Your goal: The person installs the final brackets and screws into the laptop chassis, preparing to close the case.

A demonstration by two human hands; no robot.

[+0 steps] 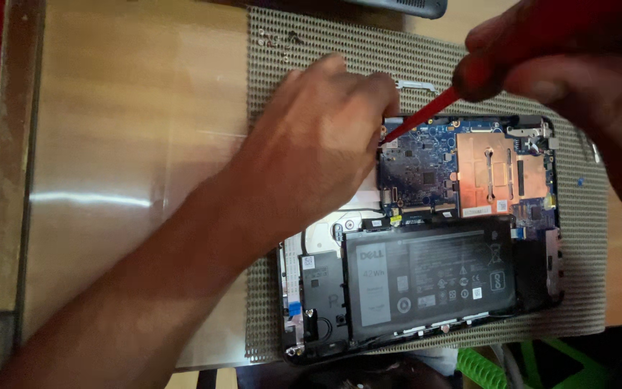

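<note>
An opened laptop lies bottom-up on a woven mat. Inside it I see a blue circuit board, a copper heat plate and a black battery. My left hand rests on the laptop's upper left part and covers it, fingers curled by the board's corner. My right hand, close to the camera and blurred, grips a red-shafted screwdriver whose tip touches the upper left corner of the board.
Several small screws lie on the mat's far left corner. The mat sits on a glossy wooden table. A grey device edge shows at the top. Green items lie below the table's near edge.
</note>
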